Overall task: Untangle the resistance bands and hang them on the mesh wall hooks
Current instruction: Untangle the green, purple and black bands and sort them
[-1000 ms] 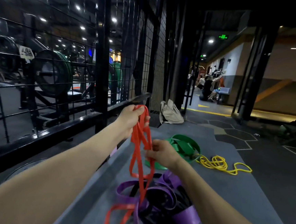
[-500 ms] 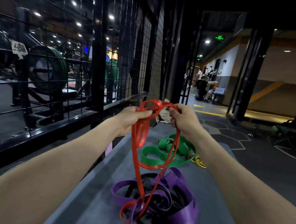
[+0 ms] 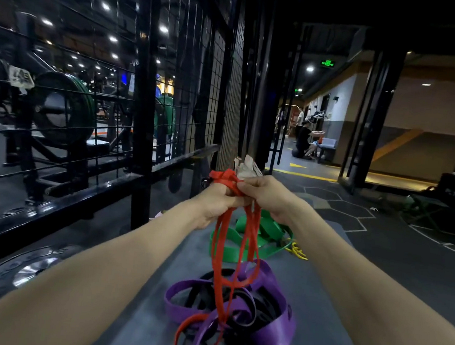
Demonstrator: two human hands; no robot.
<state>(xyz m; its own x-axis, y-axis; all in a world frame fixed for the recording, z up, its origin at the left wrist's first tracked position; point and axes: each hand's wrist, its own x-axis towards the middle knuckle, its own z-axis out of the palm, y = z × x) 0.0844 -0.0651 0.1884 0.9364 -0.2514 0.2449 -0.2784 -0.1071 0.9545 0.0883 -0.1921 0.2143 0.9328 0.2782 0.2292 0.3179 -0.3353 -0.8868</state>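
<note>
Purple band [image 3: 275,327] and black band [image 3: 264,301] tangled on grey mat [image 3: 330,335]. Red band [image 3: 218,268] rises from pile, bunched in both fists: left hand [image 3: 215,203] and right hand [image 3: 267,194] clamp it. Beyond: green band [image 3: 227,246], yellow band [image 3: 298,251]. Mesh wall [image 3: 231,103] at left.

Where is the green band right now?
In the head view, the green band lies on the grey mat just beyond the purple band, below the right hand, with the yellow band at its right.

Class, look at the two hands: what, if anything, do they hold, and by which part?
Both the left hand and right hand grip the red band at its bunched upper end.
</note>
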